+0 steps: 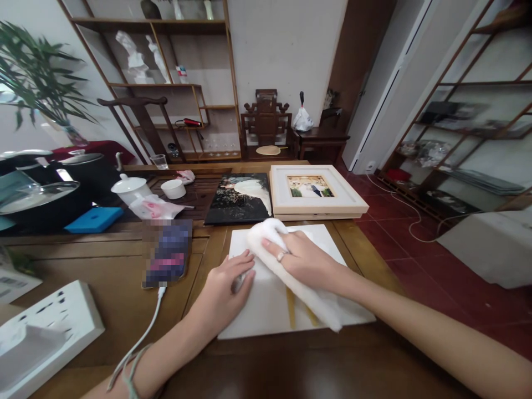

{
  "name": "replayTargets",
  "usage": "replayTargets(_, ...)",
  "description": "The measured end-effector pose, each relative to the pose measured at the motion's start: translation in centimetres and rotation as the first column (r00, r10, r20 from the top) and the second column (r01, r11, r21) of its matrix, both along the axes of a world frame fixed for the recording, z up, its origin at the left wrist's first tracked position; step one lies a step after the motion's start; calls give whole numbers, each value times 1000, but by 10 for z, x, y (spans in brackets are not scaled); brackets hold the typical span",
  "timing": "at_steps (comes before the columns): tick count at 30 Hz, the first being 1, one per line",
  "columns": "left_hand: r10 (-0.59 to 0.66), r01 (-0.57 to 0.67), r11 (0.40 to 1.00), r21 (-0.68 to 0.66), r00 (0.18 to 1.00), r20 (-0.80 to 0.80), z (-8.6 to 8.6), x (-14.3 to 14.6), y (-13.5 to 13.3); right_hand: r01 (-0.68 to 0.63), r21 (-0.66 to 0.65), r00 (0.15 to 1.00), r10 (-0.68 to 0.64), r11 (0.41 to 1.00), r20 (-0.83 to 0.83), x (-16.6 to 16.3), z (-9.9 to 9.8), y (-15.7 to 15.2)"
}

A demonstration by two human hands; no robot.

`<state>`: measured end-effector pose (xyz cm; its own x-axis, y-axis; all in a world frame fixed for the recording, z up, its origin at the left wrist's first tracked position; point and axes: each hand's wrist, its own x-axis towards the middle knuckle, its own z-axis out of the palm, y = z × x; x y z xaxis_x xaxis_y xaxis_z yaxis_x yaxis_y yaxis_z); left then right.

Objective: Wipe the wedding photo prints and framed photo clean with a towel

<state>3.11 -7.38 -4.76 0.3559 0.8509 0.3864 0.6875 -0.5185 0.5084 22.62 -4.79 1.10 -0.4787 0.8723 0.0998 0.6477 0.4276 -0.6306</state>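
Note:
A folded white towel [270,255] is bunched in my right hand [310,260], thumb on top and a ring on one finger. It presses on a white board [253,310] that lies flat on the table. Two yellowish strips [291,310] show on the board beside the towel's hanging end. My left hand [228,285] rests at the board's left edge with its fingers stretched out, holding nothing I can see. Something small and shiny under its palm is mostly hidden.
Behind the board lie a black picture panel [245,198] and stacked light-wood frames [320,208]. To the left are a phone [168,252] on a charging cable [153,316], a white power strip [50,338], a blue block [94,219], a lidded cup [131,188] and dark pots [41,194].

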Motion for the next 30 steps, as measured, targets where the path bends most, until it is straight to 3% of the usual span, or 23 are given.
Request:
replayTargets(4, -79, 79, 997, -14, 996, -43, 1, 0, -2, -149, 127, 977, 126, 981, 171, -25, -2, 28)
replayTargets(7, -97, 97, 995, -20, 995, -35, 2, -1, -2, -270, 145, 937, 225, 952, 266, -36, 0, 41)
replayTargets(10, -65, 66, 998, 7, 997, -39, -2, -2, -1, -300, 150, 920, 244, 942, 306, -31, 2, 42)
replayTargets(19, -62, 62, 998, 5, 995, -79, -7, -3, -2, -104, 176, 882, 9, 979, 470, 63, 13, 6)
replayTargets(21, -61, 62, 998, 11, 993, -99, -6, -2, -3, -56, 271, 841, -101, 961, 532, 81, 13, -11)
replayTargets(24, -63, 65, 998, 10, 990, -126, -6, -1, -4, -75, 536, 808, -264, 841, 527, 94, 1, -35)
replayTargets(26, -63, 62, 998, -9, 987, -146, -6, 0, -4, -131, 601, 839, -235, 788, 491, 96, -14, -44)
replayTargets(30, -67, 48, 995, -89, 973, -221, -5, 0, -4, -206, 448, 874, -43, 870, 484, 93, -39, -32)
